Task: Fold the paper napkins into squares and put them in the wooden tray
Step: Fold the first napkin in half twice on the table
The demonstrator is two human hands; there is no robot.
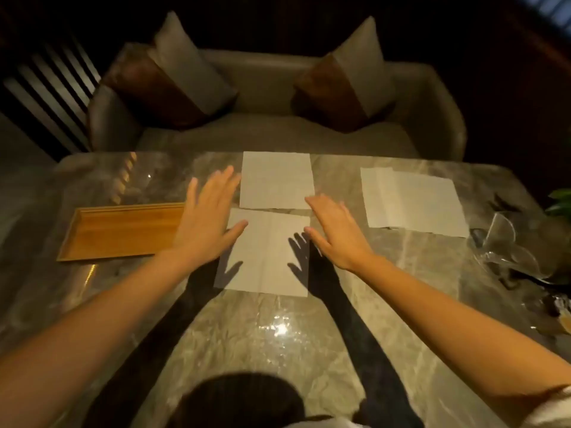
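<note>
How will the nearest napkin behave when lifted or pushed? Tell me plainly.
The nearest napkin lies thin and flat, with creases, so it likely flops if lifted by one edge. On the glossy marble table it probably slides easily, or buckles under a push.

I see a near napkin [262, 251], white with faint creases, lying flat in the middle of the counter [234, 335]. A far napkin [276, 180] lies flat just beyond it, by the far edge. Several overlapping sheets [414, 202] lie toward the far right corner. The wooden tray [123, 233], long and shallow, lies toward the left edge.
</note>
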